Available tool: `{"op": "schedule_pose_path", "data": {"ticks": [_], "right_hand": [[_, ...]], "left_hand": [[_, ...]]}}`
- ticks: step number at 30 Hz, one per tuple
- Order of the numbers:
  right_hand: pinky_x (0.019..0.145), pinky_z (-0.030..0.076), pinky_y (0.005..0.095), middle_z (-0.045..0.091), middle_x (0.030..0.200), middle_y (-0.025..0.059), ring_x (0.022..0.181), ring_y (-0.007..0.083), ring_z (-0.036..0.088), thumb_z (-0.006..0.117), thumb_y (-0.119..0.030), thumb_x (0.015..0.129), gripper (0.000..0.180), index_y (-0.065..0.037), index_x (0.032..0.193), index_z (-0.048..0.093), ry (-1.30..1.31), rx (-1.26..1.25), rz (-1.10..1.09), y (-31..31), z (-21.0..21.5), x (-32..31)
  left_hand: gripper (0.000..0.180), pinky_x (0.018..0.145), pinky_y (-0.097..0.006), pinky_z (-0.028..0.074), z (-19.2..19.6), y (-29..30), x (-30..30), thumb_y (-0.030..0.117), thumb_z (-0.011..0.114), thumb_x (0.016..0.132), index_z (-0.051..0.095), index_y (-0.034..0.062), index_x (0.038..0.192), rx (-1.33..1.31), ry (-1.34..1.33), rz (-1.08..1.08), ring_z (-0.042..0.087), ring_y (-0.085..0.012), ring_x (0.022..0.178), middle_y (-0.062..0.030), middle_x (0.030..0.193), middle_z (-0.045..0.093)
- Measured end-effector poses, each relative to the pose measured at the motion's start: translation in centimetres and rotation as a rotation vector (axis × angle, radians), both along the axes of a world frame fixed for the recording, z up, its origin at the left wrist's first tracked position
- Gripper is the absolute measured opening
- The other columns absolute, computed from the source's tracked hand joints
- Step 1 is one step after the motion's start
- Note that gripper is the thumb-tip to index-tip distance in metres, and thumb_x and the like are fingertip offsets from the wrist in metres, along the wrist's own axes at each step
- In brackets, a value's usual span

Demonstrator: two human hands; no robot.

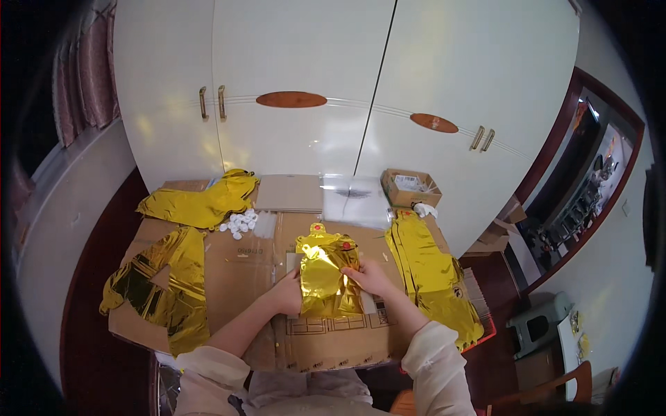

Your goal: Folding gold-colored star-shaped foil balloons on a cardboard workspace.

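Observation:
Both hands are at a folded gold foil balloon (321, 277) over the middle of the cardboard-covered table. It has small tabs and two red spots near its top. My right hand (370, 277) grips its right side, thumb over the foil. My left hand (288, 294) holds its lower left side, most of the fingers hidden behind the foil. Pale card edges (368, 302) show beside and beneath the balloon. Flat gold foil balloons (431, 277) lie in a stack to the right, and another gold foil sheet (184, 291) spreads over the left side.
More gold foil (201, 201) lies at the back left, beside several small white rolls (239, 223). Behind are flat cardboard sheets (288, 192), clear plastic bags (355, 202) and an open carton (411, 187). A white cabinet (298, 139) closes off the back; a grey stool (540, 324) stands right.

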State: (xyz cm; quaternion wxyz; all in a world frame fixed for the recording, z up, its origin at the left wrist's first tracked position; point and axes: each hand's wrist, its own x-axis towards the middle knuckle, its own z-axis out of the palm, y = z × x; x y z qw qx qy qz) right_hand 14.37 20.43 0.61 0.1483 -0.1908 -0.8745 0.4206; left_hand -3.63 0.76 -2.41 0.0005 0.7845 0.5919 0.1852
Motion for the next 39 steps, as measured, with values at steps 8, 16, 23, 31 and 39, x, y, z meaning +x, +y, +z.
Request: {"op": "schedule_pose_path", "data": {"ticks": [8, 16, 23, 31, 39], "right_hand": [[0.092, 0.045, 0.0426, 0.062, 0.113, 0.0201, 0.108, 0.0376, 0.056, 0.064, -0.025, 0.090, 0.030, -0.002, 0.109, 0.065, 0.149, 0.295, 0.109, 0.1, -1.6, -1.7], [0.092, 0.046, 0.0411, 0.060, 0.117, 0.0197, 0.110, 0.0373, 0.057, 0.066, -0.026, 0.089, 0.033, 0.000, 0.110, 0.063, 0.149, 0.293, 0.044, 0.6, -3.3, -1.7], [0.090, 0.047, 0.0418, 0.062, 0.113, 0.0194, 0.106, 0.0374, 0.058, 0.065, -0.028, 0.089, 0.036, -0.001, 0.112, 0.064, 0.078, 0.273, 0.022, 0.0, -2.4, -1.7], [0.084, 0.049, 0.0417, 0.063, 0.107, 0.0196, 0.100, 0.0381, 0.060, 0.066, -0.026, 0.088, 0.033, 0.000, 0.108, 0.065, 0.120, 0.284, -0.007, 0.1, -2.5, -1.8], [0.081, 0.048, 0.0438, 0.063, 0.100, 0.0202, 0.094, 0.0393, 0.060, 0.065, -0.027, 0.089, 0.032, 0.001, 0.104, 0.065, 0.173, 0.255, 0.008, 0.2, -2.7, -1.9]], "left_hand": [[0.052, 0.117, -0.047, 0.019, 0.7, -0.1, 0.0, 0.041, 0.053, 0.093, 0.049, 0.0160, 0.139, 0.032, -0.009, -0.006, 0.038, -0.0255, 0.138, -0.0057, 0.143, 0.049], [0.032, 0.102, -0.044, 0.039, 2.6, -2.0, 0.9, 0.023, 0.057, 0.084, 0.063, 0.0043, 0.109, -0.010, 0.255, 0.330, 0.056, -0.0267, 0.114, -0.0129, 0.115, 0.061], [0.030, 0.096, -0.042, 0.044, 7.4, -5.9, 10.9, 0.025, 0.059, 0.082, 0.067, 0.0024, 0.101, 0.008, 0.290, 0.001, 0.060, -0.0251, 0.107, -0.0133, 0.106, 0.065], [0.061, 0.112, -0.046, 0.031, 1.6, -2.7, 9.5, 0.048, 0.049, 0.095, 0.046, 0.0069, 0.140, 0.015, 0.177, -0.175, 0.039, -0.0243, 0.138, -0.0090, 0.148, 0.044], [0.067, 0.109, -0.058, 0.026, 1.7, -2.8, 9.2, 0.058, 0.044, 0.094, 0.044, 0.0128, 0.144, 0.004, 0.194, -0.033, 0.039, -0.0272, 0.138, -0.0046, 0.149, 0.043]]}}
